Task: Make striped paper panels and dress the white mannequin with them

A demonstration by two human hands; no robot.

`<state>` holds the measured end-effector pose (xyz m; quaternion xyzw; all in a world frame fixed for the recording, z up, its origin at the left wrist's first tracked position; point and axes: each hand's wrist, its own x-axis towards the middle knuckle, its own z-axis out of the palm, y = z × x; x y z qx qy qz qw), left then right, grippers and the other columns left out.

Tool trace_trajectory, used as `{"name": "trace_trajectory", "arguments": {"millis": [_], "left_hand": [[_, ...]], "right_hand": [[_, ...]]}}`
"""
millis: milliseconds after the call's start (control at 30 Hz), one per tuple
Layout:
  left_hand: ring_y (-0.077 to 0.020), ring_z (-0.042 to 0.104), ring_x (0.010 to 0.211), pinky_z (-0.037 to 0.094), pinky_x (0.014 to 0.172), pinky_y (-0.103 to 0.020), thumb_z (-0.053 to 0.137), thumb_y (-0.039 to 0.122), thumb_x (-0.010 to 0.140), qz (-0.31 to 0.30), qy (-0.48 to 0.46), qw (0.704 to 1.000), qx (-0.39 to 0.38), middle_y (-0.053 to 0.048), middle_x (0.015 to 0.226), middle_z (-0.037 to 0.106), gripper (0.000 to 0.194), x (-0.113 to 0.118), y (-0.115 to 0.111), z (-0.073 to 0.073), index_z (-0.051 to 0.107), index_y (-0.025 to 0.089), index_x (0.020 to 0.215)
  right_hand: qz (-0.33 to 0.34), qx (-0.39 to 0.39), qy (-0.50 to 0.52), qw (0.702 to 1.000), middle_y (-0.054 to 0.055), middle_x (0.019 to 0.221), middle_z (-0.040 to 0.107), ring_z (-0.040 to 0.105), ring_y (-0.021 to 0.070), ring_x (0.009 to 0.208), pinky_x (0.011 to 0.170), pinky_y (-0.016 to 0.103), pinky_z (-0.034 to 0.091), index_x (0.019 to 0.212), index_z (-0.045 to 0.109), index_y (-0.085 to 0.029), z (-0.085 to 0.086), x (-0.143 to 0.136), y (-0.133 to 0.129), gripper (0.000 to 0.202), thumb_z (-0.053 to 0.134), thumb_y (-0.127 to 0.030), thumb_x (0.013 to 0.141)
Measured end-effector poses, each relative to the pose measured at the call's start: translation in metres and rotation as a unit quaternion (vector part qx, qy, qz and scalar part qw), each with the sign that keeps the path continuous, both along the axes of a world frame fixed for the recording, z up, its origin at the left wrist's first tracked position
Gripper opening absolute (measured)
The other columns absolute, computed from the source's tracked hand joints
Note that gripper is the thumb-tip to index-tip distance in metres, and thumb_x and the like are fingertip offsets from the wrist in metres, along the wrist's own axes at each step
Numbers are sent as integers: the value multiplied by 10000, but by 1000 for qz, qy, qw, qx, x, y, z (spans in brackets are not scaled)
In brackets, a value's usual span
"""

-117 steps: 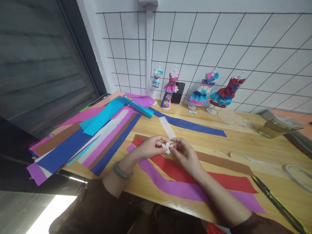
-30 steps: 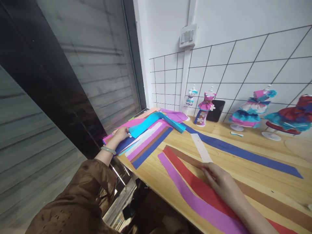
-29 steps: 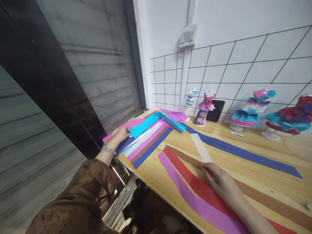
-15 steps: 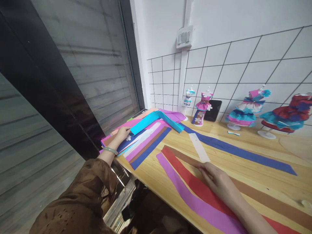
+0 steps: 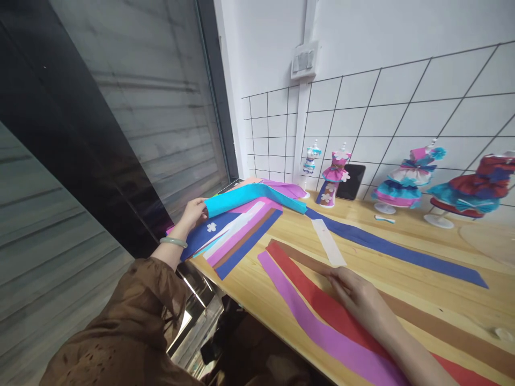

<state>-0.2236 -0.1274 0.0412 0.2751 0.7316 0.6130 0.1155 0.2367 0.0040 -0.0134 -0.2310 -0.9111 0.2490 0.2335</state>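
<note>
Fingers (image 5: 197,207) over table (image 5: 245,279), gridded wall (image 5: 364,115) beyond

Behind the wooden worktop (image 5: 243,287) I see a white wall (image 5: 265,45), ruled lower down into black-lined squares (image 5: 349,122), a white box (image 5: 304,62) above them; leftward, a dark frame (image 5: 80,139) borders grey banded panels (image 5: 148,102).

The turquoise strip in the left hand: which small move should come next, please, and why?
Probably lift the turquoise strip clear of the other strips with the left hand. That hand grips one end, the rest seems to lie across them, and nothing visible lies on top. The white flower sits apart, on a dark blue strip.
</note>
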Motion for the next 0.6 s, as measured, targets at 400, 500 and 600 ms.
{"name": "trace_trajectory", "arguments": {"millis": [400,500,600], "left_hand": [[-126,600,815,519,759,-247,541,155,644,-38,-16,994,100,-39,857,621,173,-5,-7,31,610,132,802],[-129,591,775,513,759,-273,497,200,640,-19,-7,994,108,-33,790,603,132,-12,-30,28,590,128,700],[-128,570,687,506,696,-269,510,285,634,7,-1,996,88,-17,697,581,158,-14,-57,16,562,138,606]], "right_hand": [[2,1,-6,1000,55,858,645,611,190,777,660,301,477,952,568,-232,-1,3,2,263,337,-338,887],[4,5,-23,1000,51,843,641,608,189,764,648,299,473,926,563,-232,-2,3,1,252,342,-345,884],[4,0,-35,999,51,851,638,600,188,770,666,302,467,913,559,-229,-1,2,-1,250,341,-349,887]]}}
